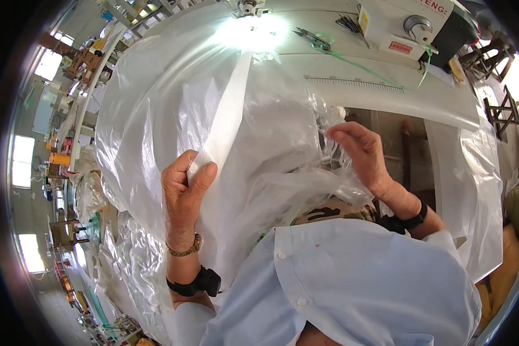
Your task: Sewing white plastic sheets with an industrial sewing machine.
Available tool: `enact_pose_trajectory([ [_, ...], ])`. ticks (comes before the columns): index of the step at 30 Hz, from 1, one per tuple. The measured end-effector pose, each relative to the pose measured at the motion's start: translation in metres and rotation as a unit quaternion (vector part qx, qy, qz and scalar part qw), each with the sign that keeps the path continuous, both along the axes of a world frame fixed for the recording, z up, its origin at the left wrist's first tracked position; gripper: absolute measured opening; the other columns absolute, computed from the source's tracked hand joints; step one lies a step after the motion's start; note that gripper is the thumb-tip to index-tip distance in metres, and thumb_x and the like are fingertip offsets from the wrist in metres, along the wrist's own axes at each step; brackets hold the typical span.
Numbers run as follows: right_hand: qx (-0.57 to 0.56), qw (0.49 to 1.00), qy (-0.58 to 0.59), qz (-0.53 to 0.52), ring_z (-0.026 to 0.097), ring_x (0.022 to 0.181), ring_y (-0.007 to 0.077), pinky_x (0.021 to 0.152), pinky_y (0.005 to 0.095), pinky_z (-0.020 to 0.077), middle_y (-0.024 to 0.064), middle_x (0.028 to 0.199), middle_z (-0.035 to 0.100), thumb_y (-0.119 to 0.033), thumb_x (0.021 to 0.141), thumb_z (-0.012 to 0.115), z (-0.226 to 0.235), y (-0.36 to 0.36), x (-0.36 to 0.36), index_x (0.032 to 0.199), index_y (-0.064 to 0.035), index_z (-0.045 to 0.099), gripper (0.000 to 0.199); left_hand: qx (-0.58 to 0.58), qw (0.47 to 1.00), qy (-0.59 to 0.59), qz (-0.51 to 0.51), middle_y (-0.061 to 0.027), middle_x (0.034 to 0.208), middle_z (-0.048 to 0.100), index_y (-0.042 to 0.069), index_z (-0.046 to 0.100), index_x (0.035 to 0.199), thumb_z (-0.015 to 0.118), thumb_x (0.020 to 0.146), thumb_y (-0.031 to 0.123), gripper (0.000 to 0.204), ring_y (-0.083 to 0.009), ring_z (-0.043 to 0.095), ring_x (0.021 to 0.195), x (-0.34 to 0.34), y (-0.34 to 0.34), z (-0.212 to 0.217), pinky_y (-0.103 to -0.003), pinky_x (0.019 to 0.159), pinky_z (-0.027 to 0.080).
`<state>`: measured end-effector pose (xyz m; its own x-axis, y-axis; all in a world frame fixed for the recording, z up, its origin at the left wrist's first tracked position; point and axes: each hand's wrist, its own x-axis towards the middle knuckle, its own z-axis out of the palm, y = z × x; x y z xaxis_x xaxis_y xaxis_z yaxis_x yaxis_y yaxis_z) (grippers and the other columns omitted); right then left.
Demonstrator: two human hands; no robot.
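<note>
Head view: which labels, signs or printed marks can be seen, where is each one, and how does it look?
Red label: front of the white sewing machine, small rectangle.
Yellow label: machine's left end, small upright rectangle.
Red lettering: machine top, by the frame's upper edge.
Ruler scale: on the white table, thin dark tick marks.

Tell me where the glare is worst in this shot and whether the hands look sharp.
Head view: glare burns out the clear plastic sheet under the sewing machine at top centre; left hand and right hand look reasonably sharp; fisheye bends the table edge, and side windows blow out.
</note>
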<state>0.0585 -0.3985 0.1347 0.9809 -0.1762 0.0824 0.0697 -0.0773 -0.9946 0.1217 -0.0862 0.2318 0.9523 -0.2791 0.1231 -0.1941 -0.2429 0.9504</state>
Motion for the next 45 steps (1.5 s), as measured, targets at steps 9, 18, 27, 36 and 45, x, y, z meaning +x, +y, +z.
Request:
enact_pose_trajectory([
  [9, -0.320, 0.916, -0.130, -0.203, 0.055, 0.112, 0.0349, 0.101, 0.0455, 0.0372, 0.0137, 0.127, 0.057, -0.015, 0.080, 0.072, -0.093, -0.009, 0.033, 0.124, -0.0027, 0.054, 0.049, -0.063, 0.998, 0.005, 0.023, 0.0087, 0.070, 0.047, 0.004, 0.060, 0.082, 0.070, 0.090, 0.017, 0.018, 0.0001, 0.037, 0.063, -0.007, -0.018, -0.003, -0.019, 0.055, 0.027],
  [18, -0.088, 0.960, -0.118, 0.236, 0.063, 0.080, 0.0195, 0.081, 0.0335, 0.0485, 0.0060, 0.086, 0.065, -0.012, 0.096, 0.060, 0.058, 0.007, -0.026, 0.090, -0.0026, 0.059, 0.011, -0.028, 0.994, -0.094, 0.044, 0.0090, 0.068, 0.044, 0.004, 0.058, 0.080, 0.068, 0.092, 0.016, 0.020, -0.0009, 0.033, 0.062, -0.007, -0.009, -0.001, -0.020, 0.054, 0.025],
  [27, 0.187, 0.949, 0.064, 0.243, 0.057, 0.065, 0.0077, 0.058, 0.0250, 0.0479, 0.0021, 0.073, 0.059, -0.017, 0.097, 0.062, 0.075, 0.033, -0.031, 0.103, -0.0010, 0.053, 0.019, -0.016, 0.999, -0.030, -0.007, 0.0093, 0.067, 0.042, 0.004, 0.057, 0.080, 0.065, 0.094, 0.021, 0.024, 0.0000, 0.031, 0.061, -0.016, -0.021, -0.013, -0.020, 0.052, 0.024],
  [36, 0.129, 0.954, 0.225, 0.151, 0.046, 0.046, 0.0051, 0.047, 0.0231, 0.0399, -0.0017, 0.057, 0.051, -0.026, 0.097, 0.062, 0.051, 0.032, -0.037, 0.083, -0.0013, 0.055, 0.029, -0.061, 0.997, 0.012, -0.037, 0.0082, 0.066, 0.041, 0.006, 0.049, 0.075, 0.063, 0.096, 0.025, 0.032, -0.0016, 0.031, 0.062, -0.019, -0.022, -0.022, -0.021, 0.052, 0.025],
  [45, -0.066, 0.983, 0.006, 0.169, 0.046, 0.049, 0.0091, 0.047, 0.0275, 0.0389, 0.0028, 0.058, 0.049, -0.015, 0.096, 0.062, 0.107, 0.057, -0.024, 0.084, -0.0012, 0.055, 0.019, -0.004, 0.999, -0.011, -0.041, 0.0069, 0.064, 0.036, 0.005, 0.047, 0.074, 0.063, 0.096, 0.021, 0.032, -0.0034, 0.029, 0.061, -0.023, -0.024, -0.002, -0.023, 0.051, 0.025],
])
